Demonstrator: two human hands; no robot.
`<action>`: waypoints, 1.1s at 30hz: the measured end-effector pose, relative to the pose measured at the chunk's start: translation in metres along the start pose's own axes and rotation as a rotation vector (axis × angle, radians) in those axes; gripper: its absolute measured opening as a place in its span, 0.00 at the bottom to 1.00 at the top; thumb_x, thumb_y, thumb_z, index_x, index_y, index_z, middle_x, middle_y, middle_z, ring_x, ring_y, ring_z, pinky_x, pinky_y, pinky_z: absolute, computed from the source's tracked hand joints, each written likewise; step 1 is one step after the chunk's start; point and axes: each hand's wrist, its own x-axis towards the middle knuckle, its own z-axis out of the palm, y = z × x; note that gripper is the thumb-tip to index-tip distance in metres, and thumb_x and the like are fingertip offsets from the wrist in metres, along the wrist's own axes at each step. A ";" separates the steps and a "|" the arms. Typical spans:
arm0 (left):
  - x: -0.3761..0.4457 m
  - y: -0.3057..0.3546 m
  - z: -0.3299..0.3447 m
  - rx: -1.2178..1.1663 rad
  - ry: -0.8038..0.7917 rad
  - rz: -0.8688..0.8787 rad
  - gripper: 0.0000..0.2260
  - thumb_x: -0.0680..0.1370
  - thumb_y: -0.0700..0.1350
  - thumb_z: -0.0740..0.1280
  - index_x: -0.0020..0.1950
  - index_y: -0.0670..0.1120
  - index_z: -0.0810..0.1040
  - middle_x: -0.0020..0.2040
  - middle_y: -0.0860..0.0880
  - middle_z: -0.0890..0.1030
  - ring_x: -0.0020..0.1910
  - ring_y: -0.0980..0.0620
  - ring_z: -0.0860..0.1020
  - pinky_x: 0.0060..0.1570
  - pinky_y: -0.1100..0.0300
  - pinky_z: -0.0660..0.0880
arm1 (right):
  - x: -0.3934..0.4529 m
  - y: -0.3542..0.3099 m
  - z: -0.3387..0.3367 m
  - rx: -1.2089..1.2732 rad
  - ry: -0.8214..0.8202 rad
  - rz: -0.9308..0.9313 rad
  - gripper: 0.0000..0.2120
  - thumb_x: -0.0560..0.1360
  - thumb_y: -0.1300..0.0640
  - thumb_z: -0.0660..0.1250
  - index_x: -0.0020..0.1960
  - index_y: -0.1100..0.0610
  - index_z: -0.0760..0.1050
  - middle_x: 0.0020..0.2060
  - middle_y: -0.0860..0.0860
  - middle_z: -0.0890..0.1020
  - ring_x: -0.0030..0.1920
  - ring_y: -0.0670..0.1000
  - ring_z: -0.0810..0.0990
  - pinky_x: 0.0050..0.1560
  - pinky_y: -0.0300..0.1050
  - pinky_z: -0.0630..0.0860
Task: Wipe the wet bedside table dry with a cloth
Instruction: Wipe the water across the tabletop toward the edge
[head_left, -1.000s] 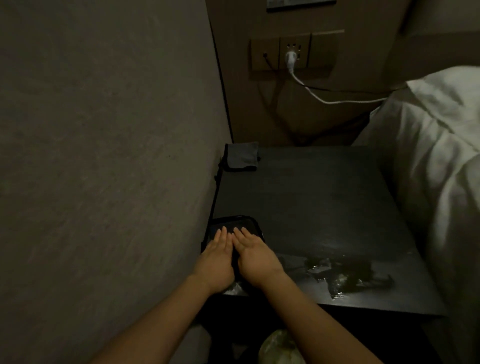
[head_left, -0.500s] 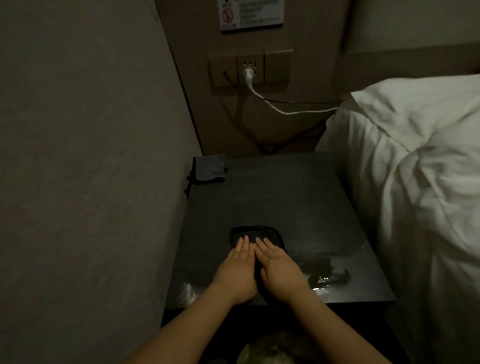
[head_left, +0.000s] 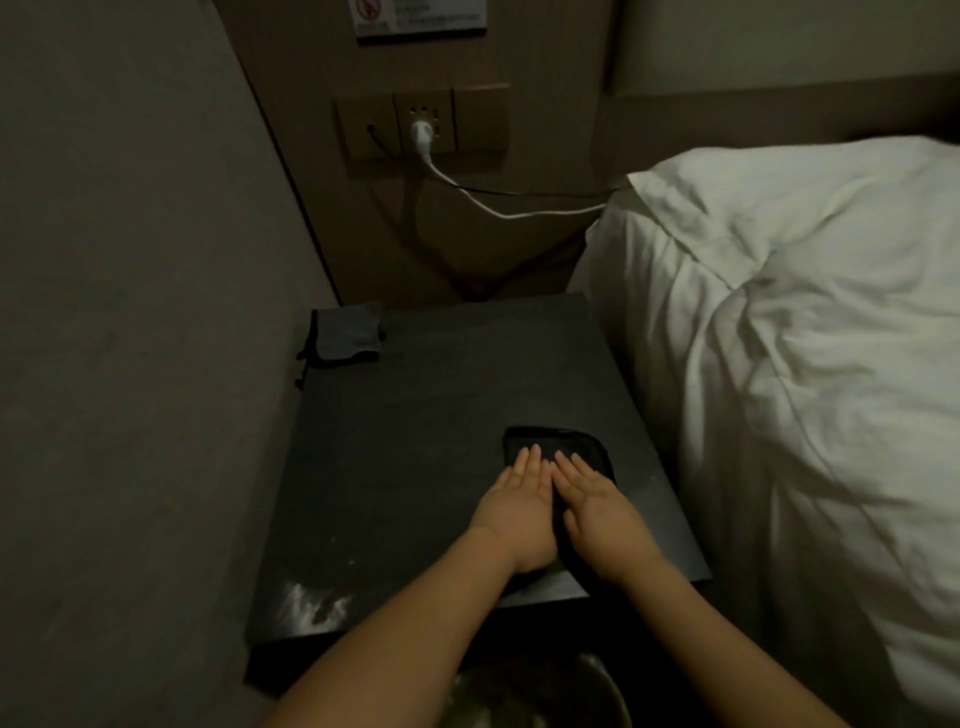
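Near table (head_left: 415, 467) front-right edge | left hand (head_left: 511, 512), right hand (head_left: 597, 519) fingers flat on cloth (head_left: 558, 447) | wet patch (head_left: 311, 608) front-left corner

Dark cloth (head_left: 558, 447) flat on the dark bedside table (head_left: 415, 441), toward its front right, partly covered by two flat hands. Wet sheen glinting at the front left corner.

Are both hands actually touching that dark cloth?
Touching. In the head view the left hand and right hand lie flat, fingers straight, on the dark cloth.
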 end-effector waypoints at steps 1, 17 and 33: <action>0.004 0.004 -0.001 0.001 -0.005 0.010 0.34 0.80 0.50 0.54 0.77 0.38 0.40 0.78 0.40 0.38 0.78 0.45 0.39 0.76 0.54 0.41 | -0.001 0.004 -0.002 -0.003 0.015 0.010 0.32 0.68 0.57 0.47 0.72 0.62 0.59 0.74 0.58 0.60 0.75 0.57 0.55 0.70 0.42 0.43; 0.044 0.037 -0.015 -0.009 0.031 0.078 0.35 0.79 0.49 0.56 0.77 0.38 0.40 0.78 0.40 0.39 0.78 0.45 0.40 0.76 0.54 0.42 | 0.005 0.049 -0.026 -0.026 0.026 0.100 0.29 0.73 0.59 0.50 0.74 0.59 0.56 0.75 0.54 0.58 0.76 0.51 0.53 0.74 0.41 0.47; 0.041 0.042 -0.002 0.069 0.055 0.181 0.35 0.78 0.46 0.57 0.77 0.37 0.40 0.78 0.39 0.40 0.78 0.45 0.40 0.76 0.54 0.41 | -0.017 0.038 -0.018 -0.012 0.041 0.227 0.29 0.73 0.66 0.56 0.74 0.62 0.54 0.75 0.60 0.57 0.76 0.58 0.52 0.73 0.44 0.47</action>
